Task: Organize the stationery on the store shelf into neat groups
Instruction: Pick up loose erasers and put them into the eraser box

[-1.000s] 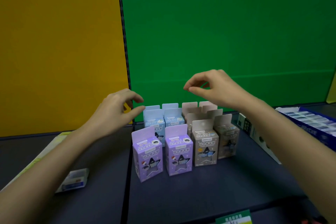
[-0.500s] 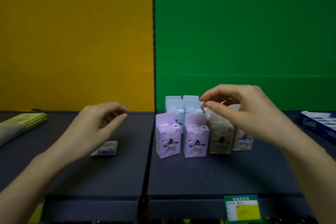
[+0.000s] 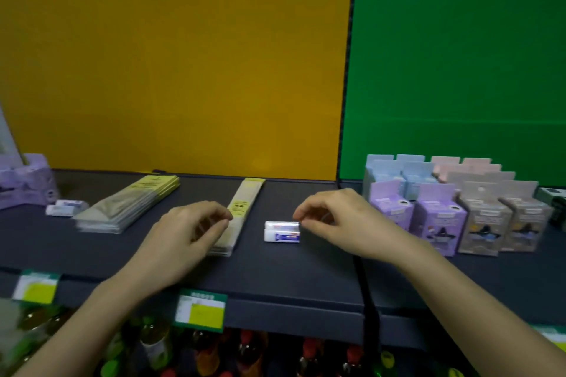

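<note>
A small white eraser box with a blue label (image 3: 281,232) lies on the dark shelf (image 3: 306,272) between my hands. My right hand (image 3: 340,219) hovers just right of it, fingers curled with thumb and forefinger close together, empty. My left hand (image 3: 186,236) hovers over the near end of a long narrow tan packet (image 3: 245,202), fingers loosely curled, holding nothing. A stack of long yellow-topped packets (image 3: 131,202) lies further left. Small upright boxes in purple (image 3: 413,211), grey-brown (image 3: 502,220), blue (image 3: 395,170) and pink stand grouped at the right.
Two more white eraser boxes (image 3: 66,207) lie at the far left beside a purple package (image 3: 21,184). Price tags (image 3: 200,309) hang on the shelf's front edge, with bottles below. Yellow and green back panels rise behind. A dark box (image 3: 554,199) sits at the far right.
The view has swung left; the grouped boxes now sit at the right. Both hands have moved away from the boxes down to the eraser box and the narrow packet.
</note>
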